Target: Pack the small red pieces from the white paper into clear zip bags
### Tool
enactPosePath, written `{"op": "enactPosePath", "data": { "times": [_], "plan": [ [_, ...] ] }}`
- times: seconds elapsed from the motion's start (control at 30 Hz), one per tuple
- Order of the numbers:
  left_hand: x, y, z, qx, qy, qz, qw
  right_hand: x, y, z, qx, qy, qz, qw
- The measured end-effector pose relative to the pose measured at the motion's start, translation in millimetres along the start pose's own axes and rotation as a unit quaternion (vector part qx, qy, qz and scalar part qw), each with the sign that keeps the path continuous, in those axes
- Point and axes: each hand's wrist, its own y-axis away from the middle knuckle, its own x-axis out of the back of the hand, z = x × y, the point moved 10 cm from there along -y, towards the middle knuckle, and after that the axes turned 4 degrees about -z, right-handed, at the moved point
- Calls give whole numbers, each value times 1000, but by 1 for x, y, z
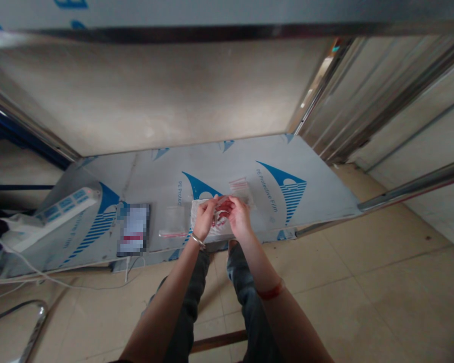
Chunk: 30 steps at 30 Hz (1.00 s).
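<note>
My left hand and my right hand meet over the shelf, fingers closed in a pinch. Between them is a dark red strand, which looks beaded; its details are small and partly covered by the fingers. Clear plastic shows around the strand, though I cannot tell whether it encloses it. Under my hands lies a white plastic packet with more red pieces on it. A flat clear zip bag with a red stripe rests left of my left hand. Beyond my right hand is a stack of clear zip bags.
The metal shelf wears printed protective film. To the left lie a phone with a cable and a white power strip with plugs. Another metal edge crosses above. A metal bar runs at right.
</note>
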Motion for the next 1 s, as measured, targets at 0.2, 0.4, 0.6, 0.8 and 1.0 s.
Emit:
{"op": "enactPosePath", "data": {
  "times": [0.2, 0.4, 0.6, 0.8, 1.0],
  "plan": [
    [2, -3, -3, -9, 43, -32, 999, -12, 4, -7, 44, 30, -9, 999],
    [3, -3, 4, -15, 56, -40, 998, -13, 3, -23, 151, 170, -6, 974],
    [2, -5, 1, 0, 92, -71, 993, -19, 3, -24, 183, 230, -29, 955],
    [6, -7, -2, 7, 119, -63, 991, -28, 10, -31, 191, 235, -33, 952],
    [4, -6, -2, 9, 105, -65, 992, -24, 14, -36, 210, 257, 11, 943]
  ]
}}
